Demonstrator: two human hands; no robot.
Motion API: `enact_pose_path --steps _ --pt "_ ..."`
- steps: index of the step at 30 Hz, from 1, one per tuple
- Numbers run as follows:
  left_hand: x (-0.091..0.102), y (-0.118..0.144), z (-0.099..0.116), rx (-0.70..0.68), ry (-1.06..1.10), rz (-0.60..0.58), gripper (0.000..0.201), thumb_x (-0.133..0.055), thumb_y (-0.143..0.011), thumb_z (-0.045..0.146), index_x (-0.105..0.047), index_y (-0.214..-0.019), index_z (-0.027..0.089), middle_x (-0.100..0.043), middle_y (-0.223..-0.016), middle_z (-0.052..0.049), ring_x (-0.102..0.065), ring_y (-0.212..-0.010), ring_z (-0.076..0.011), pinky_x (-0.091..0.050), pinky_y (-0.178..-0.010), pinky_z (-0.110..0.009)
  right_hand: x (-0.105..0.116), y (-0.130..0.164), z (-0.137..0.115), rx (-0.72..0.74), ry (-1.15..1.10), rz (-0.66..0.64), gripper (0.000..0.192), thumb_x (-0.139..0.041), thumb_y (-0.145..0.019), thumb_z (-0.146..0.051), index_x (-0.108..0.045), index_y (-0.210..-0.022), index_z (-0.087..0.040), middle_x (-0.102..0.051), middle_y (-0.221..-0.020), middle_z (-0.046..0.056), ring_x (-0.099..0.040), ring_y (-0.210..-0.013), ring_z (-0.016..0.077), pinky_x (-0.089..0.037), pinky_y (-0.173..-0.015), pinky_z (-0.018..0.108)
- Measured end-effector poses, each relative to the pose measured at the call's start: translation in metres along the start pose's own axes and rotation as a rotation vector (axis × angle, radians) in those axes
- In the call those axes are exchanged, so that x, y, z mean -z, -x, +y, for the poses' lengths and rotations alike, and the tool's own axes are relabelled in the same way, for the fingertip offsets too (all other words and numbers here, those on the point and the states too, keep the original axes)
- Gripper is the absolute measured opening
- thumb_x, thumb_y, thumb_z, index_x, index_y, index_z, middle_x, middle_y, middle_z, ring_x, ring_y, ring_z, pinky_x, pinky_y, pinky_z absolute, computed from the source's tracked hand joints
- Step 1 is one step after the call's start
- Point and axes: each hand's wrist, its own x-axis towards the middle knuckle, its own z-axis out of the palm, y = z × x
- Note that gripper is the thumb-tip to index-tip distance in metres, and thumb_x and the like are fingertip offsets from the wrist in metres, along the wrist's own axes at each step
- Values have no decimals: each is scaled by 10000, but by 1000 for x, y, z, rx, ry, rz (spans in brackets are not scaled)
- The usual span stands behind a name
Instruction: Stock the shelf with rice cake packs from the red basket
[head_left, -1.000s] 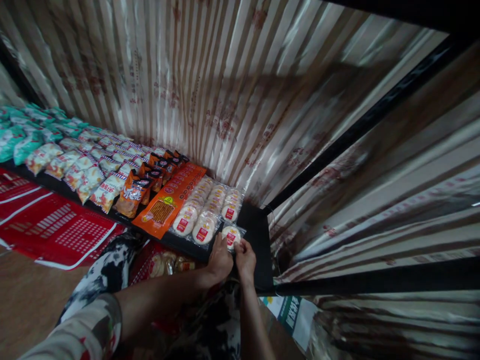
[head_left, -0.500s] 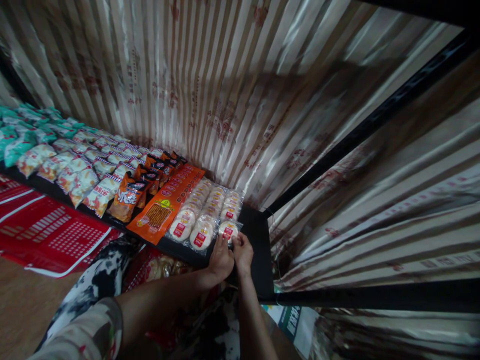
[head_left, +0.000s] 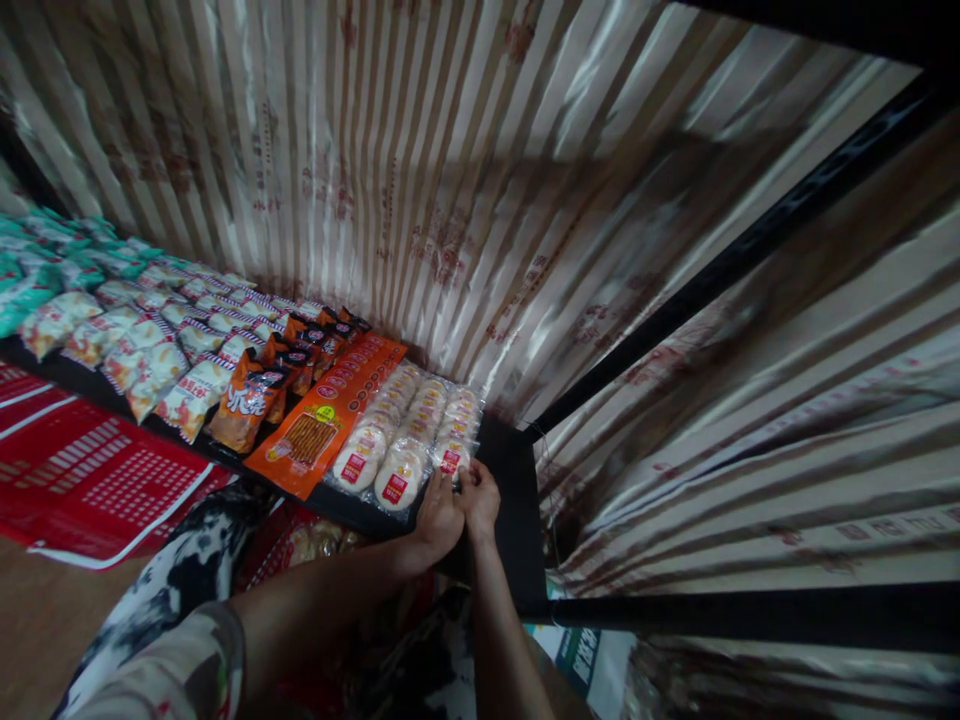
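Both my hands are at the near end of the right-hand row of clear-wrapped, round white rice crackers. Fingers of my left hand (head_left: pixel 440 515) press together at the near left edge of the front rice cracker packet (head_left: pixel 451 457), which bears a red label. My right hand (head_left: pixel 481 494) pinches the same packet's near right corner, its thumb and fingertips closed there. The packet leans on those behind it. Immediately left lie two more overlapping rows of rice cracker packets (head_left: pixel 400 474), on the black shelf (head_left: pixel 511 480).
Left of the crackers lie a flat orange snack bag (head_left: pixel 315 430), orange-black bags (head_left: pixel 246 400), white snack bags (head_left: pixel 196 392) and green bags (head_left: pixel 34 300). A red basket (head_left: pixel 105 470) stands below. Striped sheeting (head_left: pixel 450 200) hangs behind; a black post (head_left: pixel 720 255) slants at right.
Both hands have pushed the front rice cracker packet slightly farther back along its row. It now covers the red label of the packet behind. The view has shifted slightly.
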Motion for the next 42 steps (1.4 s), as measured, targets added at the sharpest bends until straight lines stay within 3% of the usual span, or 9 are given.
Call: enact_pose_path --steps 5,11,16,20,25,31,36,42 --pt "-3 -6 1 41 -17 36 505 -391 -882 153 -464 -1372 55 -389 -1476 -149 -317 -1401 -231 -202 -1199 -354 -1 -2 -2 6 51 1 426 -540 -722 -463 -693 -976 -157 -699 -907 84 -642 -748 183 -497 -718 291" --pt "-3 -9 2 26 -15 31 509 -369 -889 145 -448 -1357 -39 -375 -1466 -213 -304 -1405 -248 -191 -1202 -334 -3 -5 -2 29 74 44 417 -559 -715 -444 -709 -968 -148 -678 -928 94 -626 -737 190 -500 -734 312" --pt "-1 -9 4 48 -15 23 506 -370 -890 144 -450 -1375 20 -381 -1480 -164 -294 -1411 -240 -178 -1204 -354 -4 -8 1 30 69 11 488 -542 -720 -491 -698 -1019 -139 -673 -948 106 -623 -770 199 -495 -759 321" --pt "-2 -12 1 5 34 -10 520 -371 -876 124 -450 -1376 5 -407 -1462 -179 -284 -1412 -276 -175 -1209 -372 -4 -8 2 23 69 5 566 -517 -708 -531 -683 -1054 -115 -660 -1007 133 -623 -808 207 -488 -785 324" --pt "-14 -19 -11 -31 -34 72 486 -376 -883 142 -501 -1347 68 -475 -1424 -142 -365 -1375 -252 -246 -1189 -381 -7 -8 5 20 74 19 582 -513 -712 -524 -676 -1090 -114 -662 -1012 137 -629 -806 209 -490 -784 330" --pt "-29 -26 -29 -147 -113 179 475 -389 -866 151 -535 -1309 59 -518 -1379 -168 -433 -1329 -270 -342 -1146 -404 -8 -9 7 41 55 4 578 -512 -727 -504 -669 -1110 -101 -666 -1047 160 -629 -816 221 -489 -792 351" --pt "-37 -32 -41 -136 -80 186 501 -364 -873 161 -501 -1351 99 -506 -1397 -145 -396 -1355 -270 -319 -1154 -415 -7 -8 4 33 71 2 585 -504 -730 -509 -667 -1116 -100 -668 -1032 161 -626 -806 222 -489 -763 344" --pt "-38 -30 -38 -138 -84 171 494 -374 -864 153 -520 -1333 97 -531 -1370 -157 -410 -1343 -286 -319 -1151 -432 -5 -5 2 30 67 13 561 -526 -734 -515 -675 -1104 -120 -671 -996 137 -628 -789 208 -489 -747 318"
